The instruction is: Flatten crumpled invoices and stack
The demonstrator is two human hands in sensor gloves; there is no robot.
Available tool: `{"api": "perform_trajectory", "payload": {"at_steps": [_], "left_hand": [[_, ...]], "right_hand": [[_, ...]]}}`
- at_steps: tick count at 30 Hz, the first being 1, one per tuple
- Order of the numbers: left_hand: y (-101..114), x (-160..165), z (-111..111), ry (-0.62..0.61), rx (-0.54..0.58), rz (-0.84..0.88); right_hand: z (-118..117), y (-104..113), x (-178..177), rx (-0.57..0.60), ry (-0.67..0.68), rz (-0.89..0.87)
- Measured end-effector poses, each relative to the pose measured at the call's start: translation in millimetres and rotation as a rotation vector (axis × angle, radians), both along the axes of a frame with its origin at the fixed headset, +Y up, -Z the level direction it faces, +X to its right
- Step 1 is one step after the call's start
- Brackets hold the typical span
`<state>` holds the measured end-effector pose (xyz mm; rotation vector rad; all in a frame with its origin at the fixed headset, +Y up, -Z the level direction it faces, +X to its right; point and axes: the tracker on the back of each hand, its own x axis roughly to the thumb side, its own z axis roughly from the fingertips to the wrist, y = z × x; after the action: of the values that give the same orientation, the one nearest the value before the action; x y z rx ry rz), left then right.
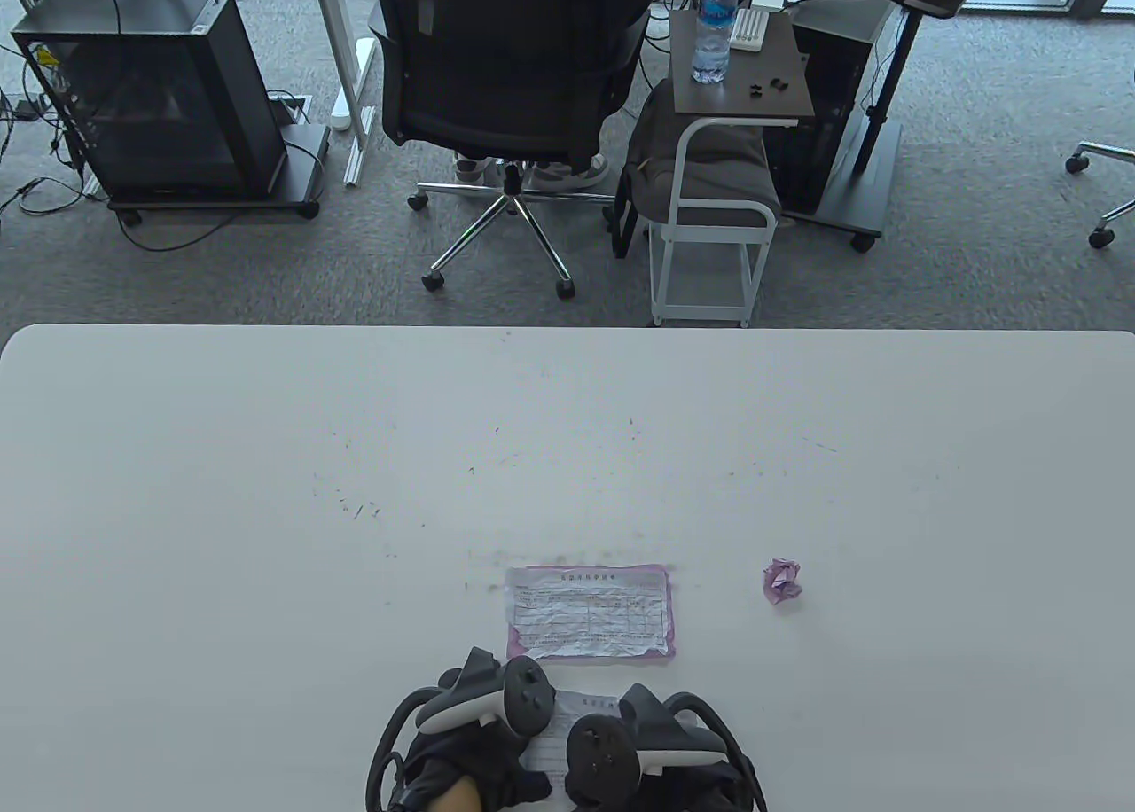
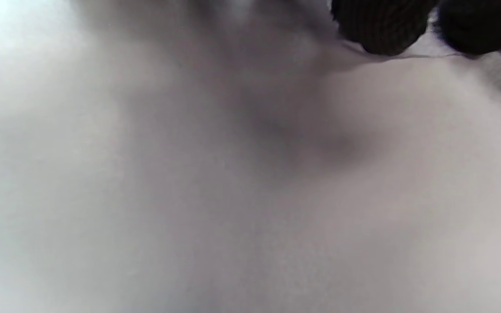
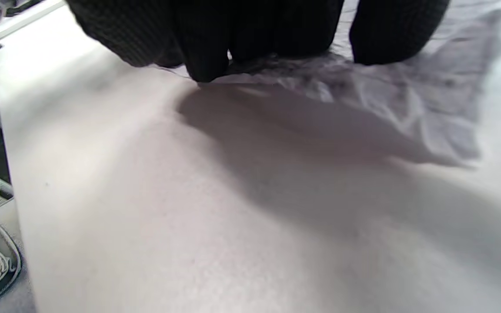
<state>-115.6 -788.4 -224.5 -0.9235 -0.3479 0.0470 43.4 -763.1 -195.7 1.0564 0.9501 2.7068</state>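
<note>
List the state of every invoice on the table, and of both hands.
Flattened invoices: lying flat on the table, white sheet on a pink one, creases still visible.
Crumpled invoice: pink ball, untouched, to the right of the flat sheets.
Invoice being worked: partly unfolded, wrinkled, held at the table's near edge.
Left hand: on the worked invoice; grip unclear.
Right hand: fingers pinching the worked invoice's edge.

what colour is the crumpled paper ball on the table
Pale purple-pink; the crumpled paper ball shows best in the table view.

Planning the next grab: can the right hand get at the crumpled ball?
Probably yes: bare table lies between the right hand and the ball, but it is on a sheet now.
</note>
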Motion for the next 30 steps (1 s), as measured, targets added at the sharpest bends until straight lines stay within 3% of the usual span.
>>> {"api": "perform_trajectory", "payload": {"at_steps": [7,18,20,22,24,26,30], "left_hand": [[-0.2,0.2,0.1,0.005,0.002,0.004],[-0.8,-0.8,-0.1,0.009,0.002,0.011],[-0.9,-1.2,-0.3,0.010,0.002,0.013],[-1.0,-1.3,-0.4,0.011,0.002,0.014],[-1.0,-1.4,-0.4,0.010,0.001,0.009],[-0.9,-1.5,-0.4,0.010,0.000,0.010],[-1.0,-1.8,-0.5,0.008,0.000,0.010]], "right_hand": [[-12.6,0.3,30.2,-0.063,-0.178,0.023],[-19.5,-2.8,64.0,-0.004,-0.361,0.135],[-19.6,1.8,68.4,0.054,-0.372,0.166],[-18.8,15.2,71.4,0.207,-0.387,0.141],[-14.2,30.2,69.0,0.397,-0.427,0.007],[-10.1,36.8,58.9,0.498,-0.388,-0.132],[-3.2,28.9,28.3,0.511,-0.178,-0.239]]}}
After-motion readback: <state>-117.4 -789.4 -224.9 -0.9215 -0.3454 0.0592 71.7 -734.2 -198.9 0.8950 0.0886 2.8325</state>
